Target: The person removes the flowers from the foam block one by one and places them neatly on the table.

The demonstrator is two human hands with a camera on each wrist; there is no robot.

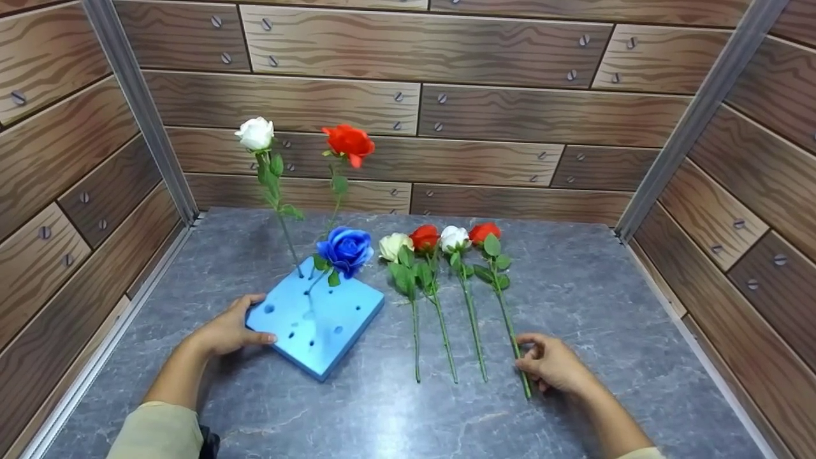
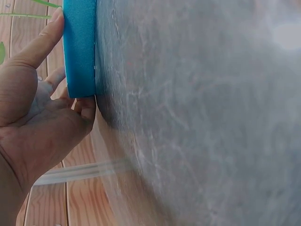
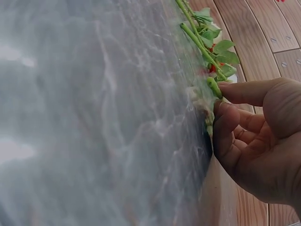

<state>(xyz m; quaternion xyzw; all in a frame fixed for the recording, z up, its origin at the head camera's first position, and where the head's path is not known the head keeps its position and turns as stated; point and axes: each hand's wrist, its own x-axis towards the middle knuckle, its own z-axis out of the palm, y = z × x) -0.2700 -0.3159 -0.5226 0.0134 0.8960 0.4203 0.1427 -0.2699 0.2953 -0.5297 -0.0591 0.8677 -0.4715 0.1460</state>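
My left hand [image 1: 229, 328] grips the left corner of a blue foam block [image 1: 347, 319] pierced with holes. In the left wrist view, the thumb lies on the top face of the block [image 2: 81, 52] and other fingers are at its side. A white rose [image 1: 256, 134], a red rose [image 1: 349, 144] and a blue rose [image 1: 346, 250] stand in the block. At the right, my right hand [image 1: 553, 362] pinches the lower stem of a red rose [image 1: 486, 233] lying on the table. In the right wrist view, thumb and finger meet at the stem end [image 3: 214, 87].
Left of the held stem lie a white rose [image 1: 455, 238], another red rose [image 1: 425, 238] and a cream rose [image 1: 396, 245], side by side with stems toward me. The grey marbled table [image 1: 408, 414] is bounded by wood-patterned walls [image 1: 497, 115] and metal corner posts [image 1: 669, 121].
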